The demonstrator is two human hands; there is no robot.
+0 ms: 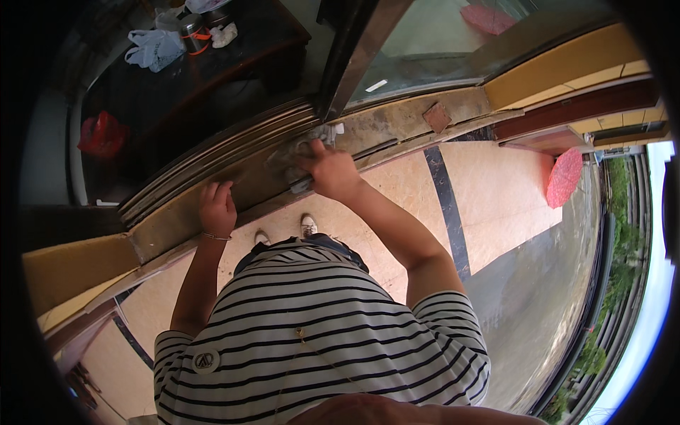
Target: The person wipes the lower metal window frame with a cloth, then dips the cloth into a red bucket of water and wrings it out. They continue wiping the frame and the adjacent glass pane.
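Note:
My right hand (332,169) presses a crumpled grey-white cloth (291,159) against a stone window sill (366,132), its fingers bunched on the rag. Left of it, my left hand (218,204) rests with its fingertips on the same sill, holding nothing, a thin bracelet at the wrist. Metal sliding-window tracks (223,159) run along the sill's inner side. A dark window frame post (353,58) rises just behind the cloth. On the right part of the sill lies a small reddish-brown tile piece (437,117), and a thin dark strip (376,149) lies along the outer edge.
Through the window opening, a dark table (234,64) holds plastic bags (155,49), a metal flask (194,34) and a red bag (103,134). A glass pane (425,42) stands behind the sill at right. An open pink umbrella (564,178) lies on the tiled floor (499,196).

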